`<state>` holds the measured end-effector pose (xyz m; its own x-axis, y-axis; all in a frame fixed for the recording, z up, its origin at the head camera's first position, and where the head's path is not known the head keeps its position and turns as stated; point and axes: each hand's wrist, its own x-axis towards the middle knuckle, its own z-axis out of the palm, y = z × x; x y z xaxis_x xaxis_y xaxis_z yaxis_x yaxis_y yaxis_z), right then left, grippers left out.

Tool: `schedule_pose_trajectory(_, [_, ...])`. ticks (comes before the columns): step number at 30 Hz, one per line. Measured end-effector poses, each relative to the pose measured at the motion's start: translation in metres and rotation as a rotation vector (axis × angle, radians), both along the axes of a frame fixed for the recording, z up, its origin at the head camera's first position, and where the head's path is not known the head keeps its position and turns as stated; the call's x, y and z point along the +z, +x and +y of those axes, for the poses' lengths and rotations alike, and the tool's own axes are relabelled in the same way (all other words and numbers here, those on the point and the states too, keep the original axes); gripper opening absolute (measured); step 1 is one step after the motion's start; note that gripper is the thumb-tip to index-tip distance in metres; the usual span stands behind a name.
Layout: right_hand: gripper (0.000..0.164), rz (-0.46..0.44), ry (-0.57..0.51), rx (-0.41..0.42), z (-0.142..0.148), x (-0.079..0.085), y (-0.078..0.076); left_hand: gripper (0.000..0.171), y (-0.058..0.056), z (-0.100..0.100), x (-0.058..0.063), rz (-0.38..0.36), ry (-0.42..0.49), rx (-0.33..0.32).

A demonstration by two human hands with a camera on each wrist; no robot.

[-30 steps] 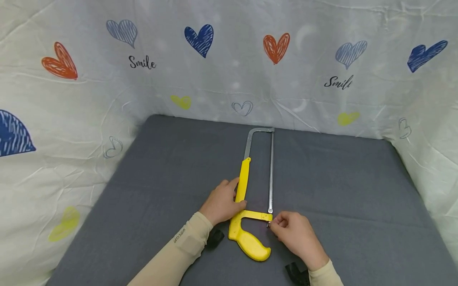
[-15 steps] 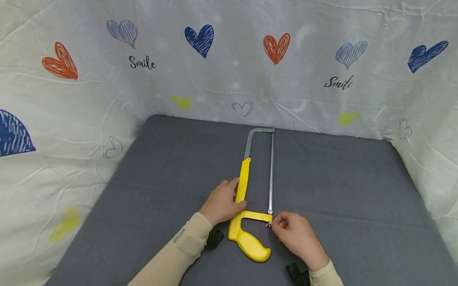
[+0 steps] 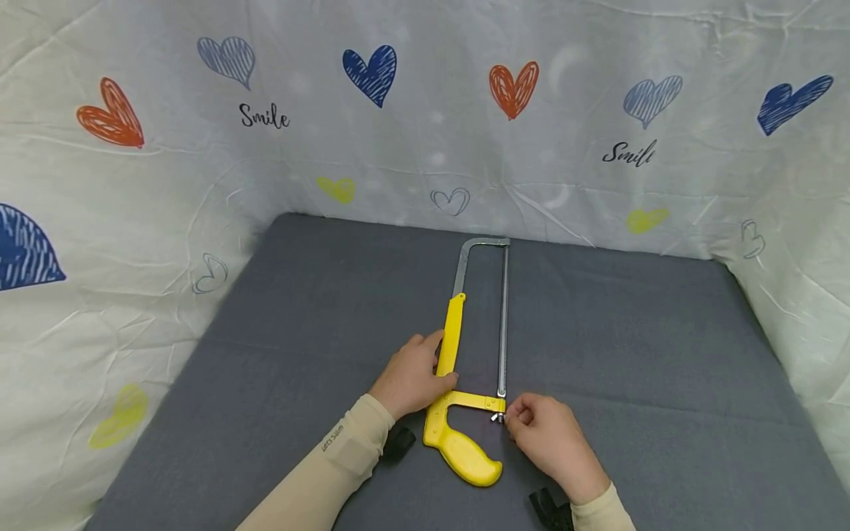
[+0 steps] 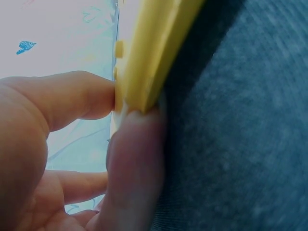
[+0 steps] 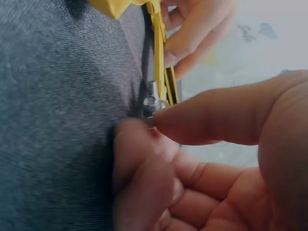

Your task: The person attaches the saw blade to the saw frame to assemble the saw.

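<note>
A hacksaw lies on the grey cloth in the head view, with a yellow handle [image 3: 470, 459] toward the person. Its silver blade [image 3: 504, 324] runs along the right side, and the metal front bow [image 3: 460, 267] is at the far end. The left hand [image 3: 413, 375] holds the yellow frame [image 3: 451, 335] between thumb and fingers; the left wrist view shows the frame's yellow edge [image 4: 156, 48] close up. At the near end of the blade sits a small metal wing nut [image 5: 150, 102]. The right hand [image 3: 550, 436] pinches at its edge with thumb and curled forefinger.
Grey cloth [image 3: 319, 295] covers the table under the saw. A white curtain [image 3: 412, 147] printed with hearts rises behind it and at both sides. Black straps [image 3: 551, 509] show beneath the wrists.
The right fingertips have shifted slightly rightward, and the wing nut shows more and at a different angle. The left hand and the hacksaw stay in place.
</note>
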<state>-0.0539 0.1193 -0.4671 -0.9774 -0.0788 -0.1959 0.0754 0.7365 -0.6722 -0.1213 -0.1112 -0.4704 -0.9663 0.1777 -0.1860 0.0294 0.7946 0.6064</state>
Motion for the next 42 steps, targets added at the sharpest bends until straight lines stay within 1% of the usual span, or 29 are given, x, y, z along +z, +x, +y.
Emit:
schedule_pose_trajectory(5, [0.021, 0.144, 0.135, -0.009, -0.011, 0.005, 0.005, 0.08, 0.0, 0.0, -0.001, 0.006, 0.003, 0.002])
schedule_pose_trajectory(9, [0.029, 0.204, 0.206, -0.026, -0.023, 0.008, 0.008, 0.08, 0.0, 0.0, -0.002, 0.017, 0.004, -0.006])
schedule_pose_trajectory(12, [0.035, 0.209, 0.237, -0.039, -0.03, 0.009, 0.009, 0.08, -0.001, 0.0, -0.002, 0.026, 0.006, -0.012])
schedule_pose_trajectory(14, [0.035, 0.222, 0.267, -0.048, -0.032, 0.01, 0.009, 0.08, -0.001, 0.001, -0.002, 0.028, 0.009, -0.018])
schedule_pose_trajectory(17, [0.036, 0.24, 0.302, -0.058, -0.033, 0.012, 0.009, 0.08, -0.002, 0.002, -0.001, 0.031, 0.011, -0.022])
schedule_pose_trajectory(20, [0.042, 0.261, 0.325, -0.056, -0.033, 0.014, 0.01, 0.08, -0.003, 0.002, 0.0, 0.031, 0.011, -0.02])
schedule_pose_trajectory(24, [0.046, 0.234, 0.326, -0.052, -0.035, 0.016, 0.01, 0.08, -0.003, 0.002, 0.0, 0.026, 0.013, -0.015])
schedule_pose_trajectory(28, [0.041, 0.198, 0.319, -0.062, -0.037, 0.015, 0.01, 0.08, -0.001, 0.003, -0.001, 0.022, 0.016, -0.015])
schedule_pose_trajectory(34, [0.035, 0.244, 0.343, -0.062, -0.036, 0.013, 0.009, 0.08, -0.001, 0.002, -0.001, 0.02, 0.01, -0.012])
schedule_pose_trajectory(39, [0.033, 0.279, 0.397, -0.037, -0.04, 0.013, 0.01, 0.08, -0.001, 0.001, 0.0, 0.019, 0.008, -0.005])
schedule_pose_trajectory(42, [0.032, 0.285, 0.409, -0.022, -0.044, 0.012, 0.01, 0.08, 0.0, 0.0, -0.001, 0.019, 0.007, -0.002])
